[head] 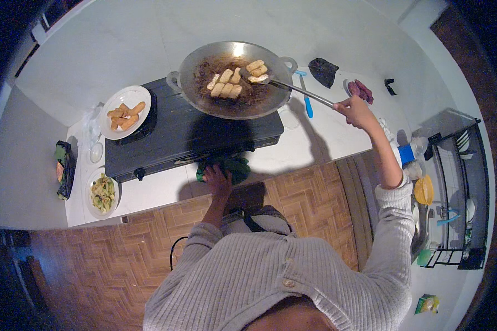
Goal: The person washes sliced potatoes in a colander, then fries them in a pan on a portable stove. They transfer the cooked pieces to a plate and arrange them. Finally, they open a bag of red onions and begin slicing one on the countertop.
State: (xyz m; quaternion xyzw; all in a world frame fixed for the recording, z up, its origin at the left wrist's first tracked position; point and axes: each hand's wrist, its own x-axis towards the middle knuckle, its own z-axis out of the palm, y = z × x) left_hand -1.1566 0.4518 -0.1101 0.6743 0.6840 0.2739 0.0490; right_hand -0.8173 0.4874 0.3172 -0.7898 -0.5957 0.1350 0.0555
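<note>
My right hand (358, 112) grips the handle end of a long metal spatula (306, 91). Its blade lies inside a large two-handled metal wok (240, 108), touching or beside one of the pale fried pieces (226, 90). Several such pieces lie in a browned layer at the wok's bottom, some on the left and some near the blade. The wok sits over the right part of a black gas stove (165, 128). My left hand (217, 178) rests on a dark green cloth (238, 169) at the counter's front edge; its fingers partly cover the cloth.
A white plate of browned fried pieces (112, 96) stands on the stove's left. A bowl of chopped vegetables (102, 196) sits at the front left. Right of the wok lie a blue-handled knife (308, 105), a black plastic bag (323, 72) and purple tubers (362, 91). A dish rack (459, 165) stands far right.
</note>
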